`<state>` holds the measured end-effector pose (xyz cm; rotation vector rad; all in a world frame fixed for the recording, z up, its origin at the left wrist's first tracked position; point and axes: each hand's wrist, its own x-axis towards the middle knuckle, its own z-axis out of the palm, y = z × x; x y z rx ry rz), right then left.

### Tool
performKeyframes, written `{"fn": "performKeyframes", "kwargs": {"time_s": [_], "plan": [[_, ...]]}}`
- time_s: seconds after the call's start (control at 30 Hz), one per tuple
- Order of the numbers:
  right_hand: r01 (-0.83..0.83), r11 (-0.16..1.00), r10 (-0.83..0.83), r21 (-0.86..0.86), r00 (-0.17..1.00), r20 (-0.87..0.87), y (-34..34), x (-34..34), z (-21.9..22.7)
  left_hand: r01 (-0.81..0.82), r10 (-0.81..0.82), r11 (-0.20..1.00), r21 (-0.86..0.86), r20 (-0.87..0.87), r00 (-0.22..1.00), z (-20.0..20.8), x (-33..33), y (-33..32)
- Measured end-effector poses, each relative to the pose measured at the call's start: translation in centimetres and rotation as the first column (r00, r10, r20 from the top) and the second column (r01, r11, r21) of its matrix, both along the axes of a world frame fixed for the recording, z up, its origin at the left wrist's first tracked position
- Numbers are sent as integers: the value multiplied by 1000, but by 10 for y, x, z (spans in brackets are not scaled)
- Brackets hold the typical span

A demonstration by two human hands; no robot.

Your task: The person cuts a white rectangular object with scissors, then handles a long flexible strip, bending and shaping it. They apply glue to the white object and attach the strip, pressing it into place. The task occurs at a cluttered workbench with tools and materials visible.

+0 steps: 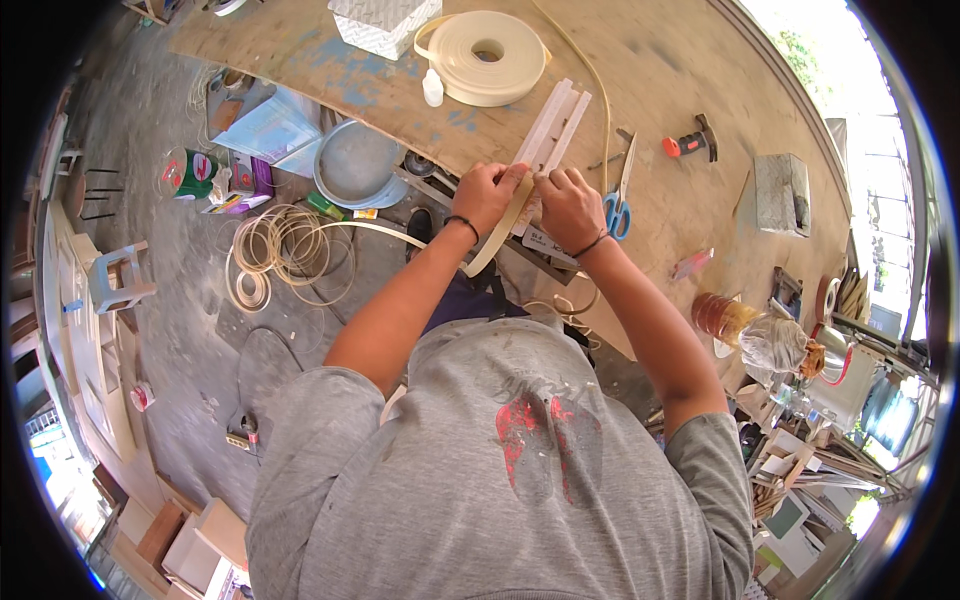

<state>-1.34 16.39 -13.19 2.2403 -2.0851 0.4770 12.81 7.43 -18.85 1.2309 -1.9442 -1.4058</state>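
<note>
My left hand (482,203) is closed with thumb and fingers pinching a cream strip of edge banding (492,247), which hangs in a curve toward me. Beside it, my right hand (572,208) is closed too, its fingertips against the strip's upper part; what they grip is hidden. Just beyond both hands, a pale slotted wooden guide (556,125) with two long rails lies on the table (660,75). Blue-handled scissors (620,200) lie right of my right hand, blades pointing away.
A big roll of banding (460,70) and a small white bottle (432,88) stand at the far side. A hammer (692,142) lies to the right, near a grey block (782,195). Coiled strip (285,245) lies on the floor left, below a blue basin (355,165).
</note>
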Motion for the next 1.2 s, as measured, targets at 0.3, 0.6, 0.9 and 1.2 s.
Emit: {"fn": "performKeyframes", "kwargs": {"time_s": [0.3, 0.6, 0.9, 1.2], "plan": [[139, 984, -166, 111, 944, 285, 5, -8, 3, -57, 55, 986, 158, 15, 998, 20, -1, 3], [389, 732, -529, 559, -193, 826, 44, 17, -43, 79, -108, 987, 138, 214, 971, 26, 3, 3], [455, 693, -521, 560, -221, 824, 28, 23, -36, 205, -231, 938, 280, 60, 971, 6, 1, -12], [401, 615, -601, 679, -319, 733, 28, 30, -31, 369, -390, 909, 194, 81, 917, 4, 4, -29]]}}
